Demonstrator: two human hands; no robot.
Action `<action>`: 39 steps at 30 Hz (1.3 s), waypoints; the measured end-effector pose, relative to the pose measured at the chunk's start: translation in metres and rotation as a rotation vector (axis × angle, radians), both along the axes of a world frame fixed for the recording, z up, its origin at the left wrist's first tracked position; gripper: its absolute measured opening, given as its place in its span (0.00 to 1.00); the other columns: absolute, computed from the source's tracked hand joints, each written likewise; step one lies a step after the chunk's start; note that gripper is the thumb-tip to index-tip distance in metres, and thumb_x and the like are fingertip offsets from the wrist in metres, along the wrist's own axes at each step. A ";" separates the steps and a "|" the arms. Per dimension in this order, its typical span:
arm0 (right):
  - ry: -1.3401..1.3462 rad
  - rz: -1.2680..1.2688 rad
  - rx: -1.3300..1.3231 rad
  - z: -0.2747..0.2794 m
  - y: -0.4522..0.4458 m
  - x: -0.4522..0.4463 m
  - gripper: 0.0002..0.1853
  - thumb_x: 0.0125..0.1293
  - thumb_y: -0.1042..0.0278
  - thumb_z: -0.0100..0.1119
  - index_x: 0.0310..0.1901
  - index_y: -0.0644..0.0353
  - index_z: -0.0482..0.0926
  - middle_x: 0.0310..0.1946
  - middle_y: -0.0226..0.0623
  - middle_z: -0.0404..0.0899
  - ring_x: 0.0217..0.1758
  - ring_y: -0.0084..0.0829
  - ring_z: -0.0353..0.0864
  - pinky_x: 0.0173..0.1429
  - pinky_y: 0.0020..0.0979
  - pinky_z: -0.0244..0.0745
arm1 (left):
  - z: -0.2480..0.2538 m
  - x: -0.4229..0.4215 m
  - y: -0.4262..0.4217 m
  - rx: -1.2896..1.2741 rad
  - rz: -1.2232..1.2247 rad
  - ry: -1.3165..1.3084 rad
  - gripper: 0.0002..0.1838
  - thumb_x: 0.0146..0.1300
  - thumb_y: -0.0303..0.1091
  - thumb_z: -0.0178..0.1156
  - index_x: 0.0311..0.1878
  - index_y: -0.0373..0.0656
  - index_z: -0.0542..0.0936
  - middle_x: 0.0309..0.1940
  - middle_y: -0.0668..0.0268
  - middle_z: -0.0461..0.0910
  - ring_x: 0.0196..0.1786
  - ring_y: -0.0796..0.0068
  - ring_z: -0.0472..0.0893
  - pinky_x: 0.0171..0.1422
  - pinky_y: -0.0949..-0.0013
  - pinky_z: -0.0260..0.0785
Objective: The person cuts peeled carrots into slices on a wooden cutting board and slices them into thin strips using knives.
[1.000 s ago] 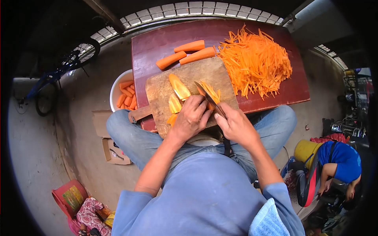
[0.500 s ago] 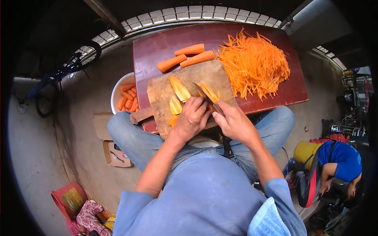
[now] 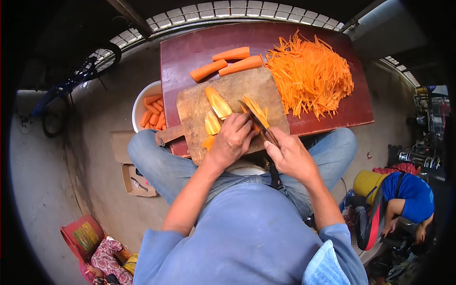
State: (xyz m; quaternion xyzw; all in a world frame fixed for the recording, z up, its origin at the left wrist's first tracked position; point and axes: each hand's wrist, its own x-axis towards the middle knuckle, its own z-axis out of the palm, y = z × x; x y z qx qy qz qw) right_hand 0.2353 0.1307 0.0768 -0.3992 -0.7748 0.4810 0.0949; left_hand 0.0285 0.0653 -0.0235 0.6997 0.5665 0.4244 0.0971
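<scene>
My right hand (image 3: 290, 154) is wrapped round the handle of a kitchen knife (image 3: 256, 115), its blade pointing up and left over a wooden cutting board (image 3: 192, 107). Curled fingers of my left hand (image 3: 232, 137) press carrot slices (image 3: 257, 127) onto the board beside the blade; those slices are mostly hidden. Just past the blade lie thin carrot strips (image 3: 261, 110). Several flat carrot slices (image 3: 218, 103) rest on the board to the left of my left hand.
Three peeled carrots (image 3: 209, 71) and a large heap of shredded carrot (image 3: 313, 76) lie on the red table (image 3: 190, 50). A white bucket (image 3: 138, 107) of carrots stands at its left. Another person in a blue shirt (image 3: 409, 195) bends at the right, near a yellow bucket (image 3: 368, 185).
My right hand and the knife have shifted a little to the right, away from my left hand's fingers. My left hand stays on the slices.
</scene>
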 end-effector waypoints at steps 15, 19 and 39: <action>0.024 0.003 0.081 -0.021 0.011 -0.018 0.11 0.81 0.68 0.63 0.53 0.69 0.79 0.33 0.62 0.79 0.39 0.69 0.81 0.44 0.54 0.77 | 0.000 0.001 0.001 0.039 0.001 0.026 0.14 0.62 0.25 0.78 0.49 0.32 0.88 0.51 0.54 0.85 0.55 0.49 0.84 0.63 0.51 0.81; 0.051 0.011 0.085 -0.011 0.009 -0.009 0.11 0.81 0.68 0.63 0.52 0.69 0.78 0.33 0.62 0.78 0.38 0.67 0.80 0.43 0.53 0.77 | -0.003 0.001 0.001 0.047 0.008 0.022 0.13 0.62 0.25 0.79 0.48 0.32 0.88 0.52 0.54 0.85 0.55 0.49 0.85 0.63 0.51 0.81; -0.111 0.070 0.044 0.007 -0.001 0.033 0.10 0.78 0.68 0.64 0.48 0.67 0.78 0.32 0.60 0.79 0.38 0.69 0.81 0.42 0.54 0.76 | -0.003 0.002 0.001 0.069 0.014 0.011 0.12 0.62 0.25 0.79 0.46 0.34 0.88 0.51 0.55 0.86 0.52 0.50 0.85 0.60 0.51 0.81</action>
